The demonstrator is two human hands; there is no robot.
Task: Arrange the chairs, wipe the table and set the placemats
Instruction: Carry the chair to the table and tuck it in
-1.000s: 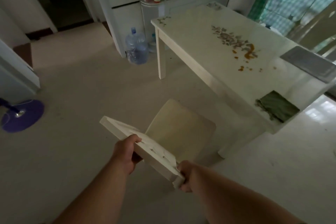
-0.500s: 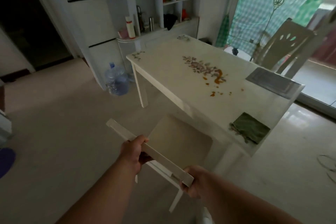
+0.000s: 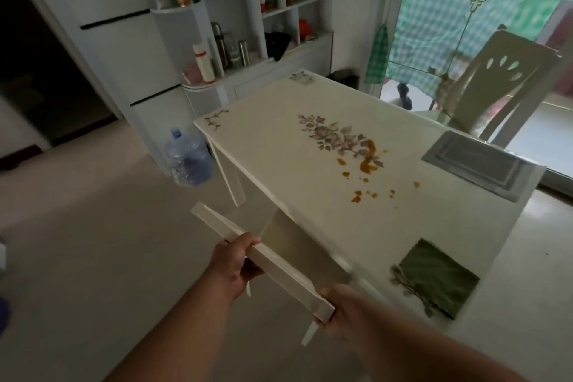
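Observation:
A cream chair (image 3: 288, 245) stands at the near long side of the white table (image 3: 310, 177), its seat partly under the tabletop. My left hand (image 3: 231, 262) grips the top rail of its backrest near the middle. My right hand (image 3: 339, 315) grips the rail's right end. Orange spill spots (image 3: 367, 161) lie on the table's flower print. A green cloth (image 3: 435, 277) lies on the near right corner. A stack of grey placemats (image 3: 479, 166) lies at the far right edge. A second cream chair (image 3: 493, 84) stands beyond the table.
A blue water bottle (image 3: 189, 161) stands on the floor by the table's left leg. White shelves (image 3: 248, 28) with bottles and packets fill the back wall. A glass door with a green checked curtain (image 3: 465, 3) is at the right. Bare floor lies to the left.
The chair has moved toward the table, and its seat now sits partly under the tabletop. Both hands keep their grip on the backrest. My view has come closer to the table.

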